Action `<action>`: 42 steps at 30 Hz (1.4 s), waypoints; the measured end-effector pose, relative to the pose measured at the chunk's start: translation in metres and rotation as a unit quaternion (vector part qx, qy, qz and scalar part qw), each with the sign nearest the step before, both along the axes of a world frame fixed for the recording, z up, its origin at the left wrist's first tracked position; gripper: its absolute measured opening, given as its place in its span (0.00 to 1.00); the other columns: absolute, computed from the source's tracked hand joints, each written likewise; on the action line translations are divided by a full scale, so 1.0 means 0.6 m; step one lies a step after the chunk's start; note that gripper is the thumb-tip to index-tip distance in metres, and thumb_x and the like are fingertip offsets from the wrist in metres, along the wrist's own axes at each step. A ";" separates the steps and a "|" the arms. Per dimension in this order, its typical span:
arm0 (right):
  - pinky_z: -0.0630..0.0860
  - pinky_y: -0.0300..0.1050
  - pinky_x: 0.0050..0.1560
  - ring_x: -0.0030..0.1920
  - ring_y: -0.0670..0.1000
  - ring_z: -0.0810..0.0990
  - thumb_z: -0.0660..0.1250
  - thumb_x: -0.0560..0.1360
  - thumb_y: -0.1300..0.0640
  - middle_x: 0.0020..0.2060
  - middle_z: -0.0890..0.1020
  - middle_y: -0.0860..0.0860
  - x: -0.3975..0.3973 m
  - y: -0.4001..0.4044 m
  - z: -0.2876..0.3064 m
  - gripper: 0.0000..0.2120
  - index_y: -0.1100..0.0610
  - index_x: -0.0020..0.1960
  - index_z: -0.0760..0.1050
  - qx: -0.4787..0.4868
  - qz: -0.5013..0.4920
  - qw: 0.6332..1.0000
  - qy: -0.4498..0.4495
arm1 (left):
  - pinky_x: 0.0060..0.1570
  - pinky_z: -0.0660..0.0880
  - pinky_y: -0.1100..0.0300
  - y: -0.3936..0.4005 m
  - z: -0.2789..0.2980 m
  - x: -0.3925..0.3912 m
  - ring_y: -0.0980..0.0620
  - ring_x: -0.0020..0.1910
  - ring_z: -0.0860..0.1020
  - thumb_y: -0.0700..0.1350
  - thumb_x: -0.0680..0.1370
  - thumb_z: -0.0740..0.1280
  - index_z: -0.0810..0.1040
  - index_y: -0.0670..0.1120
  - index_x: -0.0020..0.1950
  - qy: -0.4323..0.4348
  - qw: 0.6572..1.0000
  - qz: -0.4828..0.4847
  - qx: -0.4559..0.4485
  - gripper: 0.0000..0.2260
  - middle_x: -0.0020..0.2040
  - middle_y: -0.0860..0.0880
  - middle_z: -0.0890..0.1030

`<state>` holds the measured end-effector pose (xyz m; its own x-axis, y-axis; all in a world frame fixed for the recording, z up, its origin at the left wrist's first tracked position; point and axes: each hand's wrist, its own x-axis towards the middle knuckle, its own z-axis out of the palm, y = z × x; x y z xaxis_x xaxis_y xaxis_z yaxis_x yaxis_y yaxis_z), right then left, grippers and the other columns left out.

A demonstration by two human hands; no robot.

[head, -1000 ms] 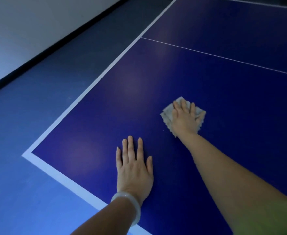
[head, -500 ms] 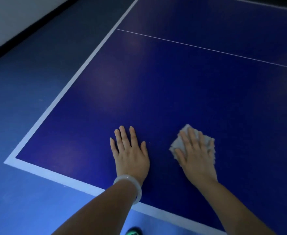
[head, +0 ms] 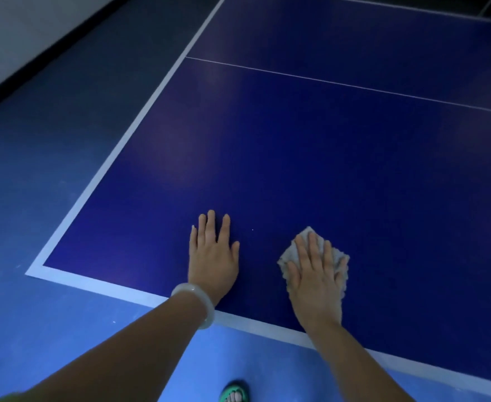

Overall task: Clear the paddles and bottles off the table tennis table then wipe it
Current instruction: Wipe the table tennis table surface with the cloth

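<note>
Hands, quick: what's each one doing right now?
Left hand: open, flat on the table, holding nothing.
Right hand: open, straight fingers pressing the cloth onto the table.

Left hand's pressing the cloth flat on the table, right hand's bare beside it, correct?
Hands are swapped. The head view shows the right hand pressing the cloth flat on the table; the left hand, with a bracelet, is bare beside it.
</note>
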<state>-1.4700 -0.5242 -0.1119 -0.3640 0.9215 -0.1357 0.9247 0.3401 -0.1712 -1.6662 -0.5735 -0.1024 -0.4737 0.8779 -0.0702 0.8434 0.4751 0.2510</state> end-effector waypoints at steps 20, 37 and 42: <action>0.56 0.69 0.72 0.78 0.60 0.53 0.45 0.80 0.39 0.79 0.52 0.52 -0.092 -0.053 0.002 0.31 0.49 0.80 0.49 0.012 0.173 0.983 -0.063 | 0.77 0.43 0.48 -0.112 -0.019 -0.086 0.45 0.79 0.48 0.57 0.80 0.38 0.51 0.47 0.80 0.081 0.992 0.090 -0.021 0.30 0.80 0.43 0.52; 0.52 0.69 0.73 0.78 0.58 0.52 0.41 0.82 0.39 0.79 0.51 0.51 0.212 -0.055 0.013 0.28 0.47 0.80 0.50 -0.003 -0.210 0.975 -0.075 | 0.75 0.53 0.39 -0.097 -0.016 -0.074 0.35 0.76 0.58 0.49 0.82 0.57 0.64 0.37 0.75 0.046 0.995 0.084 0.032 0.25 0.76 0.35 0.61; 0.47 0.66 0.74 0.77 0.61 0.56 0.45 0.81 0.42 0.78 0.54 0.54 0.190 -0.074 0.018 0.28 0.51 0.79 0.53 0.016 -0.195 0.979 -0.058 | 0.73 0.56 0.42 -0.016 0.003 0.090 0.36 0.74 0.62 0.52 0.79 0.50 0.68 0.38 0.73 0.050 0.987 -0.138 0.064 0.27 0.74 0.36 0.65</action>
